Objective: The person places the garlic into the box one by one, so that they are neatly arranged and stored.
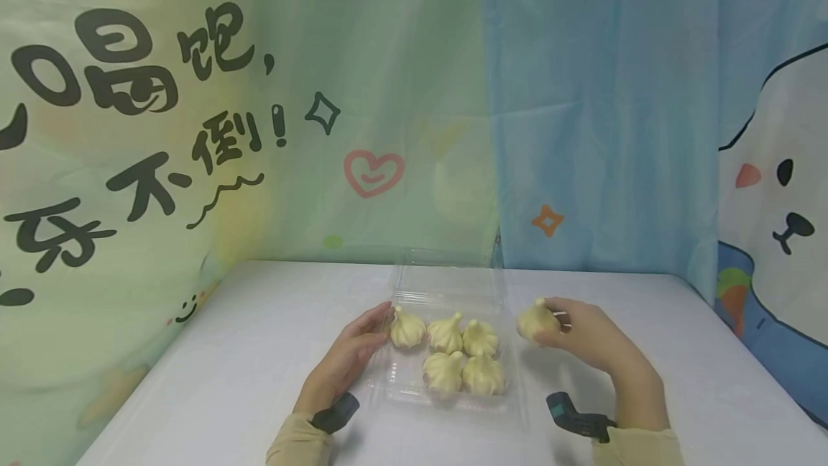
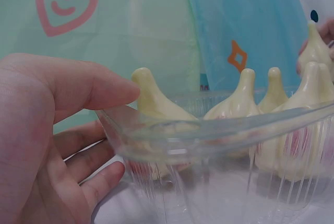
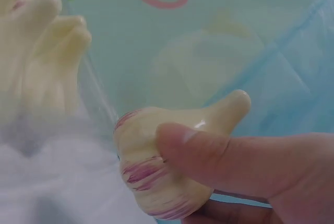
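Note:
A pale yellow garlic bulb [image 3: 151,182] with purple streaks is pinched between the thumb and fingers of my right hand [image 1: 585,333], raised just right of the box in the head view. My left hand [image 1: 349,354] rests at the left side of a clear plastic box [image 1: 401,383]. In the left wrist view its thumb [image 2: 99,85] reaches over the box's rim corner, while the other fingers lie loosely along the outer wall. Several more garlic bulbs [image 1: 445,333] sit upright inside the box; the leftmost garlic bulb [image 1: 407,329] is closest to my left fingertips.
The box's transparent lid [image 1: 448,279] stands folded back behind it. White tabletop [image 1: 226,358] extends around the box. Behind the table hangs a printed curtain [image 1: 414,106] with lettering, a heart and a cartoon animal.

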Tool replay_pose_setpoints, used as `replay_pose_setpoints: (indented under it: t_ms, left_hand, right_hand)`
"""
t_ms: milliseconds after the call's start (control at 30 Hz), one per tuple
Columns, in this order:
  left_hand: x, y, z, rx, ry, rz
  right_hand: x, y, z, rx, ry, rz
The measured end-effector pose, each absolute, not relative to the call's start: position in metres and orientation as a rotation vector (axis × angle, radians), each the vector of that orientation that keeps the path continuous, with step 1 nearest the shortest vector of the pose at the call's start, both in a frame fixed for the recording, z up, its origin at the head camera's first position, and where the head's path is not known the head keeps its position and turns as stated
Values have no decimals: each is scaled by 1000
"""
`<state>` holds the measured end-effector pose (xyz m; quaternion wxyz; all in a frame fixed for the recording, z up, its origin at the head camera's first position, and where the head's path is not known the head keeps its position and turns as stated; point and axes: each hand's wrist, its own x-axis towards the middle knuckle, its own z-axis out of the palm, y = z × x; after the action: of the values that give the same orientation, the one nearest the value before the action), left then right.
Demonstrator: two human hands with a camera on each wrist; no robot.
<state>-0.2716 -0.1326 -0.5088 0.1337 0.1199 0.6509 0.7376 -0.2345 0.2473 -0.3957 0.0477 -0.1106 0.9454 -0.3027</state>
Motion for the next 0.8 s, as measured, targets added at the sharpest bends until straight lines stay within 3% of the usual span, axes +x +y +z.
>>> replay_pose_setpoints:
  t_ms: [333,800]
  left_hand:
    - [-271,-133,-508,377,1886,2128]
    - [-272,-132,-509,350,1881,2152]
  right_hand:
    - [-228,219,-379,-465,2920,-982]
    - [-229,159,-384,-716,2981,-1071]
